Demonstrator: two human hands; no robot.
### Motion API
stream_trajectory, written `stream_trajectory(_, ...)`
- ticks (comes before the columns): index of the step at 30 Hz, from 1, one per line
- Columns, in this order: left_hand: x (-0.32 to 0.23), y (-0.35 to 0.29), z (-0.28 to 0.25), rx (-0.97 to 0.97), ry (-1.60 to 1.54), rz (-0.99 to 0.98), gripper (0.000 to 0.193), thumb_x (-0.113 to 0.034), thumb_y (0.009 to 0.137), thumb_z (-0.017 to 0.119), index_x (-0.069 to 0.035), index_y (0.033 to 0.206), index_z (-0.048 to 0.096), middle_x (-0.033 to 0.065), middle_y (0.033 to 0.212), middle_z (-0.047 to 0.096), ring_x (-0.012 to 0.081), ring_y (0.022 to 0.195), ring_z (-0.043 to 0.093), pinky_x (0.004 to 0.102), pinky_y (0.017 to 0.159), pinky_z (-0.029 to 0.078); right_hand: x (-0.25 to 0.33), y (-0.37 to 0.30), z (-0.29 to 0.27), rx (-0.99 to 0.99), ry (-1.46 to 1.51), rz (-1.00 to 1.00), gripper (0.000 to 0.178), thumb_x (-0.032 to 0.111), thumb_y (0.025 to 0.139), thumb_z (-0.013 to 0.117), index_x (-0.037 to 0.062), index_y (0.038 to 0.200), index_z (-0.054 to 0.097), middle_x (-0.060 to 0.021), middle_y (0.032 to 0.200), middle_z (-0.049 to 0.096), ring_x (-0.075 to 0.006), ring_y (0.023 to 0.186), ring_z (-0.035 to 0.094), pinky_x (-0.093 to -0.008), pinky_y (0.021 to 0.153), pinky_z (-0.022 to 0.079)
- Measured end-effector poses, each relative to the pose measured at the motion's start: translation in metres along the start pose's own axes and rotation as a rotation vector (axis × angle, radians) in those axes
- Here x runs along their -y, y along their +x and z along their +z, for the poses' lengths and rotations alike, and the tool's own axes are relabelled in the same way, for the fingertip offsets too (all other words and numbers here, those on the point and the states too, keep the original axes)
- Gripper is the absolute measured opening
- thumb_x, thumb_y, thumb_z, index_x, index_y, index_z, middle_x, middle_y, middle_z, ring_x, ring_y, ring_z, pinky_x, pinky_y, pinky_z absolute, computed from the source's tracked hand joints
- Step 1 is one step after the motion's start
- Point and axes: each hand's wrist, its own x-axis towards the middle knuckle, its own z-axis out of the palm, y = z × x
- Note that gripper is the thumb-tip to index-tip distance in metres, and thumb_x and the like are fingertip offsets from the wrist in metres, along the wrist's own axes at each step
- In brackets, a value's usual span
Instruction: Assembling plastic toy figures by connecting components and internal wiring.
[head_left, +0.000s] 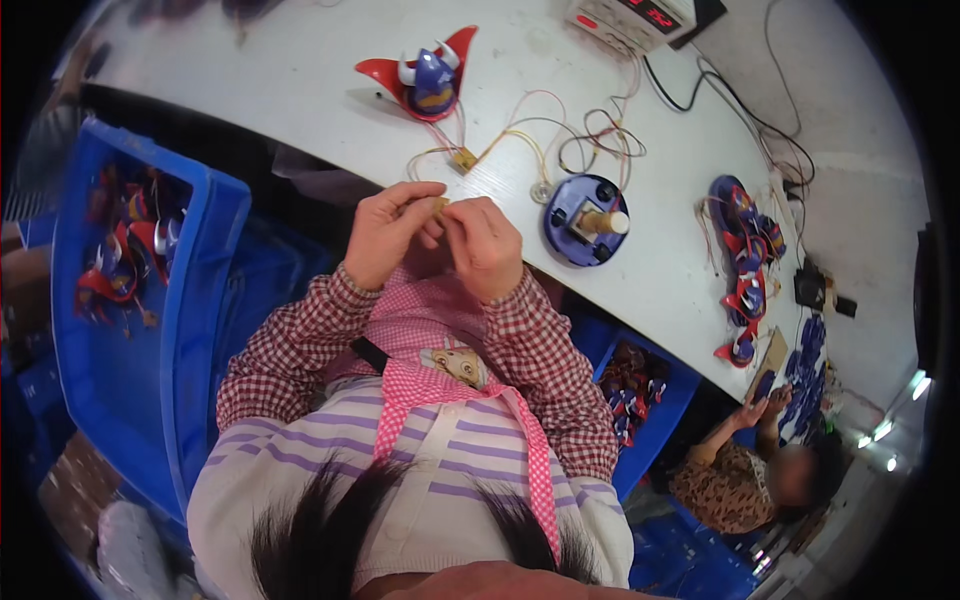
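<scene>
My left hand (382, 238) and my right hand (486, 246) meet just off the near edge of the white table. Both pinch a small yellowish piece (440, 204), mostly covered by my fingertips. Just beyond my fingers, a small yellow connector block (463, 160) lies on the table with thin wires on it. Some of these wires lead to a toy figure (434, 85) with a purple horned head and red wing-like sides. To the right sits a round purple-blue base (587, 221) with black pads and a pale upright post. A small round clear part (541, 191) lies beside it.
A power supply box (632, 22) with a lit display stands at the back, its leads looping over the table (320, 110). More toy figures (745, 270) line the right side. Blue crates (150, 400) holding figures flank me. Another person (740, 480) works at lower right.
</scene>
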Motion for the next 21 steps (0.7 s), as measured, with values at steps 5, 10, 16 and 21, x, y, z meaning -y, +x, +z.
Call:
stream_trajectory(5, 0.001, 0.007, 0.018, -0.465, 1.006, 0.739, 0.046, -0.008, 0.076, 0.064, -0.008, 0.122, 0.055, 0.0140, 0.119, 0.045, 0.0233, 0.106, 0.045, 0.0313, 0.082, 0.041, 0.018, 0.001, -0.034, -0.078, -0.027, 0.110, 0.027, 0.006, 0.074, 0.071, 0.0007, 0.098, 0.060, -0.0109, 0.092, 0.057, -0.0186, 0.062, 0.053, -0.0227, 0.055, 0.046)
stream_trajectory(10, -0.015, 0.021, 0.085, -0.133, 1.323, 1.062, 0.075, -0.032, 0.068, 0.071, 0.000, 0.129, 0.042, 0.0178, 0.129, 0.042, 0.0320, 0.123, 0.036, 0.0459, 0.102, 0.026, 0.012, -0.035, -0.114, -0.366, -0.145, 0.368, 0.049, 0.006, 0.072, 0.072, 0.0009, 0.116, 0.051, -0.0098, 0.099, 0.054, -0.0122, 0.063, 0.047, -0.0219, 0.055, 0.042)
stream_trajectory(16, 0.021, 0.077, 0.125, -0.081, 1.432, 1.064, 0.097, -0.047, 0.060, 0.074, 0.003, 0.133, 0.033, 0.0188, 0.128, 0.042, 0.0341, 0.128, 0.032, 0.0514, 0.105, 0.020, -0.015, -0.010, -0.127, -0.225, -0.097, 0.504, 0.038, 0.004, 0.075, 0.069, -0.0002, 0.110, 0.054, -0.0090, 0.098, 0.057, -0.0139, 0.068, 0.050, -0.0244, 0.061, 0.044)
stream_trajectory(21, 0.025, 0.083, 0.131, -0.068, 1.376, 1.014, 0.097, -0.045, 0.059, 0.075, 0.002, 0.133, 0.032, 0.0194, 0.130, 0.040, 0.0344, 0.126, 0.034, 0.0517, 0.105, 0.021, -0.029, -0.017, -0.120, -0.178, -0.205, 0.370, 0.028, 0.003, 0.077, 0.066, 0.0001, 0.103, 0.058, -0.0089, 0.093, 0.058, -0.0170, 0.073, 0.054, -0.0264, 0.065, 0.046)
